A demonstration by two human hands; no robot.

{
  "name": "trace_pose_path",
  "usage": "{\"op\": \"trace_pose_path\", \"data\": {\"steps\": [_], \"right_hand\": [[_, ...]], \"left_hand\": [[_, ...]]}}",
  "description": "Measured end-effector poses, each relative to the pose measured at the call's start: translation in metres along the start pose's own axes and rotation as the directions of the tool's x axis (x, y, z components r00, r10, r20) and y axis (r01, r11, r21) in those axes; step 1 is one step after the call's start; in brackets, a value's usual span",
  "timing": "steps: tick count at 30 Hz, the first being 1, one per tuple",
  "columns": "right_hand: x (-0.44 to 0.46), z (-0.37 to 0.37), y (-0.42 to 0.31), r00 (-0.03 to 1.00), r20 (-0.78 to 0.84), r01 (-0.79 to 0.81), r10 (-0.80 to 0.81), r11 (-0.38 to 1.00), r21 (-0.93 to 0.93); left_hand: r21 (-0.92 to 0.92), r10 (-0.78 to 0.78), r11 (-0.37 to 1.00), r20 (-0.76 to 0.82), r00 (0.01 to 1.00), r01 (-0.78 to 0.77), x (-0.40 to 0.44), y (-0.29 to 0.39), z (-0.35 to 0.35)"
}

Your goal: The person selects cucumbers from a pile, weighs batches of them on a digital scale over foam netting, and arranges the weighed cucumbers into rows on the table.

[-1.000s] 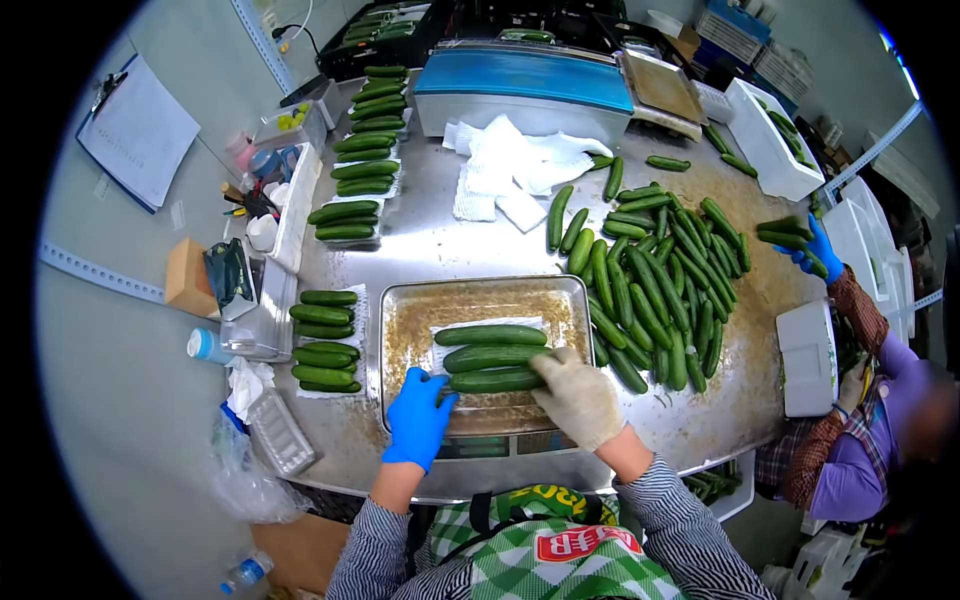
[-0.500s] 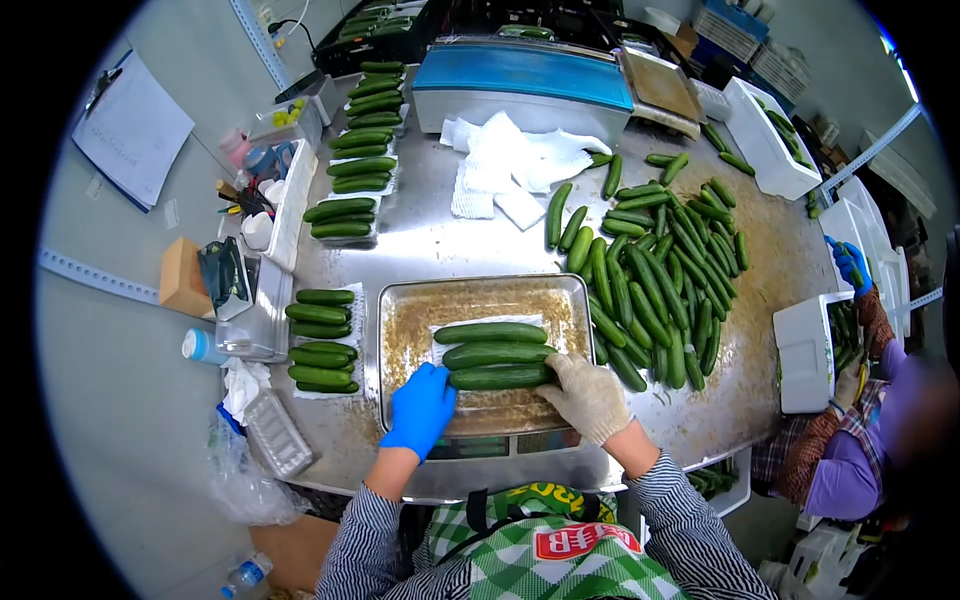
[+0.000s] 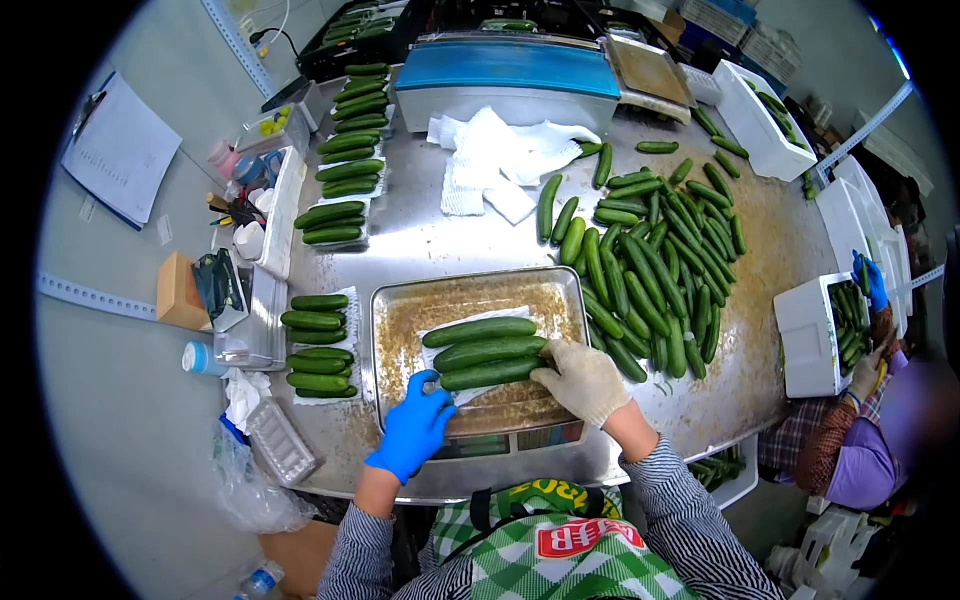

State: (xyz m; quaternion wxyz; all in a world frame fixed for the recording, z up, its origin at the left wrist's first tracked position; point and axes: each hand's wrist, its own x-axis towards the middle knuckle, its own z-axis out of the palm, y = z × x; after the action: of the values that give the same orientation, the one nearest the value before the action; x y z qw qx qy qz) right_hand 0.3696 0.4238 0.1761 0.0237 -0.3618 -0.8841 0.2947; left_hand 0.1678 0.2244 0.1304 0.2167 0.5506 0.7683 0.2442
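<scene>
Three cucumbers (image 3: 488, 352) lie side by side, slightly tilted, on a white textured sheet (image 3: 430, 321) inside a metal tray (image 3: 376, 340). My left hand (image 3: 415, 425), in a blue glove, is at the tray's near left, just short of the cucumbers' left ends; its fingers are apart and nothing is in them. At the right ends, my right hand (image 3: 585, 383) in a beige knit glove has its thumb and fingers closed on the nearest cucumber's tip. The fingertips are partly hidden.
A pile of loose cucumbers (image 3: 655, 280) covers the table's right. Grouped cucumbers on white sheets (image 3: 352, 325) line the left. White sheets (image 3: 490, 165) lie before a blue-topped machine (image 3: 508, 70). At right, a person's blue-gloved hand (image 3: 872, 280) is by a white box (image 3: 803, 335).
My left hand has drawn back from the cucumbers and its fingers have spread. My right hand stays at their right ends. The cucumbers now lie at a slight slant.
</scene>
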Motion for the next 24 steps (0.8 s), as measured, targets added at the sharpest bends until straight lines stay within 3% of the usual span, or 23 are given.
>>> {"op": "trace_pose_path", "data": {"steps": [5,10,13,16,19,20,23,24], "right_hand": [[-0.002,0.001,-0.006,0.999,-0.026,-0.043,0.046,0.995,0.094],[0.001,0.011,0.004,0.992,-0.061,-0.097,0.114,0.969,0.229],[0.001,0.007,0.002,0.996,-0.044,-0.063,0.074,0.976,0.206],[-0.006,-0.003,-0.025,0.99,-0.118,0.069,-0.078,0.995,-0.076],[-0.002,0.012,-0.024,0.988,-0.053,0.121,-0.143,0.947,-0.299],[0.002,0.011,-0.023,0.99,-0.014,0.131,-0.143,0.941,-0.313],[0.002,0.003,-0.023,0.991,0.02,0.134,-0.134,0.955,-0.264],[0.001,0.0,-0.017,0.984,0.021,0.176,-0.175,0.967,-0.185]], "left_hand": [[0.177,0.01,0.984,0.009,1.0,-0.012,-0.002,0.011,0.005],[0.15,-0.022,0.989,0.044,0.999,0.015,-0.002,0.012,0.006],[0.09,-0.063,0.994,0.064,0.996,0.057,-0.002,0.012,0.006],[-0.015,-0.061,0.998,0.03,0.998,0.061,-0.001,0.008,0.004],[-0.135,-0.002,0.991,-0.028,1.0,-0.002,0.002,0.009,-0.002],[-0.173,0.021,0.984,-0.053,0.998,-0.03,0.004,0.01,-0.004],[-0.309,-0.148,0.948,-0.209,0.967,0.078,0.01,0.009,-0.012],[-0.233,-0.137,0.969,-0.253,0.958,0.078,0.012,0.005,-0.012]]}}
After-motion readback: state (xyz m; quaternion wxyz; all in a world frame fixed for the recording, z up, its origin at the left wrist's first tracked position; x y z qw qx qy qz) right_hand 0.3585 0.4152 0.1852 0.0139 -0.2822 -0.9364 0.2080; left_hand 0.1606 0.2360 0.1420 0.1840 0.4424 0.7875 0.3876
